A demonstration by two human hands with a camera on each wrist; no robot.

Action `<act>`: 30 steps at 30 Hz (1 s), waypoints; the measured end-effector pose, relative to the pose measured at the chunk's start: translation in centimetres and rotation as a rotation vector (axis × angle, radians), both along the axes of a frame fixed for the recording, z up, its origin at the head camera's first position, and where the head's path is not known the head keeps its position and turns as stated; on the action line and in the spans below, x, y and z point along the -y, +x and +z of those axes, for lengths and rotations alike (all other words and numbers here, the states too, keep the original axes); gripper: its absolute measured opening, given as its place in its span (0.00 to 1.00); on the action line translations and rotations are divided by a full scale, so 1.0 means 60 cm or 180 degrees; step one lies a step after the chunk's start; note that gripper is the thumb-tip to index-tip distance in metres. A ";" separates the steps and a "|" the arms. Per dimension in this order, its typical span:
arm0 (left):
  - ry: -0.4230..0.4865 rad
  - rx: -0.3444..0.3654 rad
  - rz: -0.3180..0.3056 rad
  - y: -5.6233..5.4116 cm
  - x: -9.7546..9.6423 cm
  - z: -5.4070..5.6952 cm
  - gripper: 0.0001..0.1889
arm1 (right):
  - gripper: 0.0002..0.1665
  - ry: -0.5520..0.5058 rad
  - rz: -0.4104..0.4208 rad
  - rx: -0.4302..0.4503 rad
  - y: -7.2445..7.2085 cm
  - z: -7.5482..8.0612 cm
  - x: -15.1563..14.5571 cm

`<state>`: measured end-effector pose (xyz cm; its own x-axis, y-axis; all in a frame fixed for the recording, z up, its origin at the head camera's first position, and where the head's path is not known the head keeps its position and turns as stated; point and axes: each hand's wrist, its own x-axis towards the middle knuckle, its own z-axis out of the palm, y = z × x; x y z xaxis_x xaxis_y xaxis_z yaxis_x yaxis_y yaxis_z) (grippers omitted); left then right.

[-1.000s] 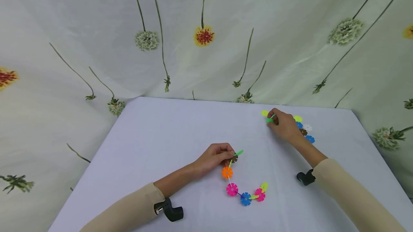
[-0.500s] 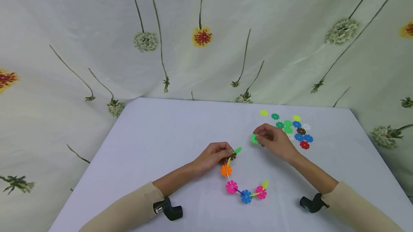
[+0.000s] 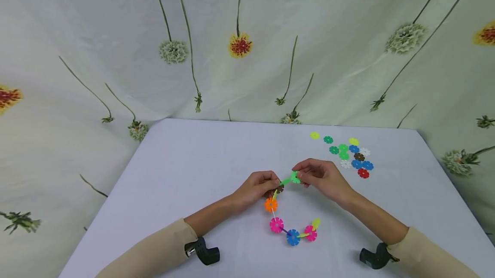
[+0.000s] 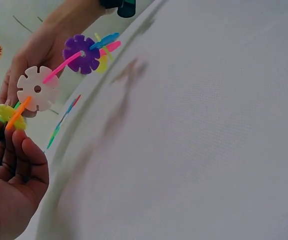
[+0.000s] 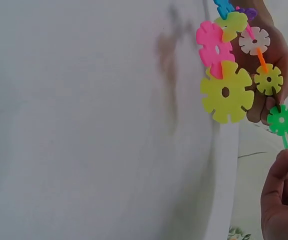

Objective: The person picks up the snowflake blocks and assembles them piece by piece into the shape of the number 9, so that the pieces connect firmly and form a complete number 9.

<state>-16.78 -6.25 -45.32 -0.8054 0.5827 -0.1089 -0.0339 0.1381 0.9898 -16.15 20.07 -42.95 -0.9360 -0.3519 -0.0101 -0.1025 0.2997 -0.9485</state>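
Observation:
My left hand point(image 3: 255, 190) pinches a chain of notched flower discs near its upper end, around a brown disc point(image 3: 280, 188). Below it hang an orange disc point(image 3: 271, 205), a pink disc point(image 3: 276, 225), a blue disc point(image 3: 293, 237) and others, some seen edge-on, curving right to a yellow disc point(image 3: 316, 223). A green disc point(image 5: 281, 120) sits at the chain's upper end. My right hand point(image 3: 326, 179) pinches another green disc point(image 3: 295, 178) by its side. In the right wrist view that disc is edge-on and meets the chain's green disc; how deep the notches sit I cannot tell.
Loose flower discs lie at the back right of the white table point(image 3: 193, 153), among them a red disc point(image 3: 363, 173), a brown disc point(image 3: 359, 157) and a yellow disc point(image 3: 315, 135). A flower-print cloth point(image 3: 232, 80) hangs behind the table.
My right hand has come from the loose discs toward the left and nearer me, carrying a green disc to the chain's upper end. My left hand has stayed in place, gripping the chain.

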 end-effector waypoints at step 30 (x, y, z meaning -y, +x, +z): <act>-0.0196 -0.0414 -0.0105 0.010 -0.012 -0.024 0.11 | 0.11 -0.0006 0.0035 0.0152 0.005 -0.006 0.005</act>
<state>-16.21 -5.51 -46.75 -0.7955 0.6045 -0.0413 0.0997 0.1977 0.9752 -15.84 19.76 -43.30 -0.9306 -0.3621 -0.0539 -0.0603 0.2970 -0.9530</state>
